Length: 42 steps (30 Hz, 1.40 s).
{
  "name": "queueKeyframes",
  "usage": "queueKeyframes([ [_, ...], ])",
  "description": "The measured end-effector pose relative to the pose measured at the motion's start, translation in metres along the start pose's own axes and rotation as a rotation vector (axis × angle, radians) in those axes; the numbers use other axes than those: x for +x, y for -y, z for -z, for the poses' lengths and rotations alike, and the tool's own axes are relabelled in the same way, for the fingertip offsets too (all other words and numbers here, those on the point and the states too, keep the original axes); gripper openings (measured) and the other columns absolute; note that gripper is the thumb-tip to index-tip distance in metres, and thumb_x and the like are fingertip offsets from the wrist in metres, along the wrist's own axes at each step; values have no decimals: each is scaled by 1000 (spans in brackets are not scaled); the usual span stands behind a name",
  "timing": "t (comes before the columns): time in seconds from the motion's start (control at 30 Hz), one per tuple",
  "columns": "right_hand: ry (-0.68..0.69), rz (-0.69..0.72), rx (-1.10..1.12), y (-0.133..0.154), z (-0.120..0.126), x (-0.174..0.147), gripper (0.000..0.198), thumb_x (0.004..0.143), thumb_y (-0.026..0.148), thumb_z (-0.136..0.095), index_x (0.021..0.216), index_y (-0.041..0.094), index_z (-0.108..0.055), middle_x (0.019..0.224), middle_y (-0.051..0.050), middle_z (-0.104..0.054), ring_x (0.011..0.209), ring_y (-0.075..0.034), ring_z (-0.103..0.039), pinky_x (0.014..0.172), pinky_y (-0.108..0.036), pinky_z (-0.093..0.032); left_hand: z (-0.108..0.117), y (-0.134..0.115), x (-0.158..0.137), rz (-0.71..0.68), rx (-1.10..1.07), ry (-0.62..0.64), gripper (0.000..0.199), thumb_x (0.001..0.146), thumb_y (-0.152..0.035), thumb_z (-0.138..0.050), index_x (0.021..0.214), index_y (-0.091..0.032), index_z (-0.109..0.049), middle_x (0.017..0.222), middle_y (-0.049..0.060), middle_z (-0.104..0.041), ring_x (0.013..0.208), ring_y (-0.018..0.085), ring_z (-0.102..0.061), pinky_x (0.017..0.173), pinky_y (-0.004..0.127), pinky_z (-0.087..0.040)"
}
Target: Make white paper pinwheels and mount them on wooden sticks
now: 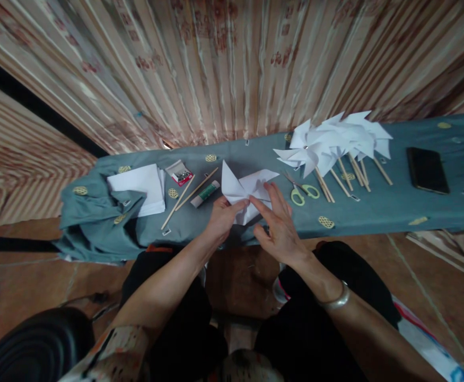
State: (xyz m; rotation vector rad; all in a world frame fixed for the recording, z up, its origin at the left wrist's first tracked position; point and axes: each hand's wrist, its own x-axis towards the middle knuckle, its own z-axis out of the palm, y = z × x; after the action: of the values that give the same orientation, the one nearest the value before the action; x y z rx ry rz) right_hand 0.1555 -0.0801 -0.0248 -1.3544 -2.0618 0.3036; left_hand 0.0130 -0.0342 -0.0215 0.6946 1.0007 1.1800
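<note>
A white paper pinwheel (235, 183), its points folded in toward the middle, is between my hands at the front of the cloth-covered table. My left hand (220, 217) grips its near left side, thumb laid across the paper toward the centre. My right hand (277, 225) has its fingers stretched out, the index fingertip touching near the centre and other fingers on the right blade. Left of the paper lie a glue stick (205, 194) and two thin wooden sticks (195, 189). Green-handled scissors (304, 192) lie just right of my right hand.
Several finished pinwheels (343, 140) on sticks are heaped at the right, with a black phone (428, 170) beyond. At the left are a stack of white paper (140, 185) and a small box of pins (180, 173). A curtain (232, 69) hangs behind the table.
</note>
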Motion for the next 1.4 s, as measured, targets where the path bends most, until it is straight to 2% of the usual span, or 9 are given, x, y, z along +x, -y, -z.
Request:
queueKeyframes([
  [0.2,-8,20,-15,4,1,2,61,79,14,-47,139,21,-45,161,-12,-21,149,-33,-13,113,-60,-26,1,-1,1,18,-31,-33,29,51,-27,-85,74,-14,-73,71,3,-74,63,15,-63,68,28,-48],
  [0.33,-10,25,-30,5,3,4,60,81,15,-46,140,23,-44,161,-10,-20,149,-33,-14,113,-61,-26,0,-2,3,5,-19,-50,28,50,-27,-85,72,-14,-72,71,3,-73,63,16,-63,69,29,-48],
  [0.53,-158,-61,10,-9,19,9,58,88,24,-49,145,25,-39,160,-10,-23,147,-32,-23,114,-58,-29,3,-2,9,-32,-25,-69,27,51,-26,-85,71,-14,-71,70,3,-73,62,17,-63,67,31,-49],
  [0.63,-256,-194,167,-23,19,14,56,89,34,-53,143,22,-42,154,-14,-37,143,-31,-34,113,-57,-32,3,-3,11,-58,-30,-56,26,52,-26,-84,71,-15,-71,71,3,-73,63,17,-63,69,32,-50],
  [0.7,-278,-321,361,-31,15,18,58,87,40,-57,140,20,-46,145,-16,-48,137,-30,-43,111,-56,-36,2,-4,11,-78,-38,-37,25,51,-25,-84,71,-16,-72,71,2,-73,63,16,-63,71,32,-50],
  [0.83,-202,-520,767,-37,8,27,60,75,47,-70,128,21,-57,125,-13,-66,117,-28,-62,102,-51,-48,1,-4,11,-106,-18,-12,26,51,-23,-84,74,-16,-72,73,1,-73,65,16,-63,72,32,-50],
  [0.97,-178,-677,994,-28,7,34,55,61,44,-81,108,20,-65,96,-7,-75,86,-25,-71,88,-46,-57,1,-3,9,-102,23,1,27,52,-22,-83,75,-16,-72,74,1,-73,66,16,-62,73,31,-50],
  [1.1,-186,-747,1089,-17,8,38,53,51,36,-86,97,19,-65,87,-6,-76,76,-24,-72,80,-45,-59,3,-3,7,-102,13,35,27,52,-22,-83,76,-15,-73,73,1,-73,65,15,-61,70,29,-49],
  [1.4,-132,-726,1115,-16,9,39,46,53,30,-85,94,21,-66,93,-7,-77,94,-29,-71,87,-47,-58,5,-1,7,-100,55,24,30,51,-22,-84,78,-14,-72,71,0,-73,63,13,-61,66,26,-48],
])
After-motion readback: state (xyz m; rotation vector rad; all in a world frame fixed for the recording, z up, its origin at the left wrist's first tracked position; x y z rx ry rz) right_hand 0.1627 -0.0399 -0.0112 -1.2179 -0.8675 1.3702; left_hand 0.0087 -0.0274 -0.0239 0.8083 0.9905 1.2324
